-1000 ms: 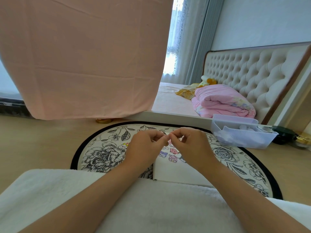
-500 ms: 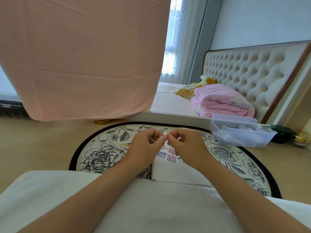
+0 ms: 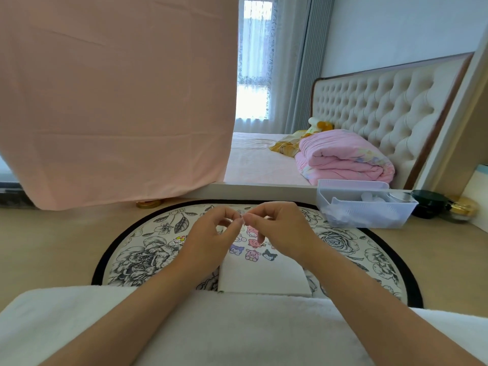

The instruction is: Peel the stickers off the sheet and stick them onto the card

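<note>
Bright, soft daylight reaches me from the tall sheer-curtained window, blown out white. Shadows are faint; my wide lens bends the edges.

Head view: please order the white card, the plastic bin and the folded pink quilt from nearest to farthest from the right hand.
From the right hand, pinching a small sticker with the left hand:
1. white card: just below the hand.
2. plastic bin: to its right, in front of the bed.
3. folded pink quilt: farther back, on the bed.
</note>
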A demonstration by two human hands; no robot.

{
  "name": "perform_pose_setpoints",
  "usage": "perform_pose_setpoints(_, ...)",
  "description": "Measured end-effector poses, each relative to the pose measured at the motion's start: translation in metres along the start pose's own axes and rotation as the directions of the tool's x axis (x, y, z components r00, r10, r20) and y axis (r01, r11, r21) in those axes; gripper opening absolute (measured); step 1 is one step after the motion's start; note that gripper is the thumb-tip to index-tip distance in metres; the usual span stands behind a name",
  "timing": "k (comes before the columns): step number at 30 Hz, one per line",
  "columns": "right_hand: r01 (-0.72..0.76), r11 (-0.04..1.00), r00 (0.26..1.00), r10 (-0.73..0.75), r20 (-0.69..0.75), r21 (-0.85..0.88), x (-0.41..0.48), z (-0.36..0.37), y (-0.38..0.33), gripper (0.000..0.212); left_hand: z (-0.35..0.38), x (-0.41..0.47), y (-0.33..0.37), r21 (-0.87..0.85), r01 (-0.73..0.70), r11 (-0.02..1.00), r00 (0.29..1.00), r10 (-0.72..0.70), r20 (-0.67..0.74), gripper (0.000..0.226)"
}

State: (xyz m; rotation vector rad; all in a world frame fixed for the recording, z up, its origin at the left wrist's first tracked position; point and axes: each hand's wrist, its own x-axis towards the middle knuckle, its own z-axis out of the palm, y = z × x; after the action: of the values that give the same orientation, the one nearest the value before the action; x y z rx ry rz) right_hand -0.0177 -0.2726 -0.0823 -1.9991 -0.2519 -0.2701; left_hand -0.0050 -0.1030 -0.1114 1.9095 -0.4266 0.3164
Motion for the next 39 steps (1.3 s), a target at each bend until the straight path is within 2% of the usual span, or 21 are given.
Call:
perform_pose_setpoints(3,0.021,1.000,0.999,-0.022,-0.037,-0.008,0.003,-0.005,0.001,0.010,0.005,0.005,0.006,0.007,0.010,1.000,1.000,-0.010,-0.015,0.012)
perform_pose_setpoints(9,0.045,0.987,0.991,-0.063,-0.115,-0.152,0.011,-0.023,0.006,0.012,0.023,0.021,0.025,0.030,0.025,0.999,1.000,-0.025,-0.012,0.012)
perform_pose_setpoints(15,-0.043,0.999,0.994,0.042,-0.105,-0.009,0.017,-0.059,0.015,0.015,0.052,0.042,0.043,-0.038,0.094,0.995,0.995,-0.093,0.039,0.012)
perform_pose_setpoints(19,-0.104,0.986,0.973,0.075,-0.219,-0.128,0.022,-0.093,0.032,0.015,0.071,0.053,0.046,-0.039,0.120,0.992,0.991,-0.118,0.062,0.013)
perform_pose_setpoints(24,-0.192,0.938,0.871,0.027,-0.491,-0.288,0.025,-0.132,0.065,0.016,0.097,0.063,0.046,-0.013,0.133,0.991,0.984,-0.130,0.126,0.014)
perform_pose_setpoints(28,-0.291,0.878,0.784,-0.008,-0.620,-0.379,0.026,-0.144,0.082,0.017,0.114,0.066,0.043,0.037,0.135,0.990,0.976,-0.140,0.165,0.013)
perform_pose_setpoints(33,-0.336,0.836,0.763,-0.029,-0.645,-0.435,0.032,-0.143,0.087,0.016,0.120,0.064,0.038,0.085,0.138,0.987,0.966,-0.153,0.208,0.015)
perform_pose_setpoints(39,-0.347,0.804,0.802,-0.012,-0.597,-0.483,0.031,-0.139,0.079,0.021,0.111,0.061,0.032,0.052,0.182,0.982,0.963,-0.189,0.191,0.015)
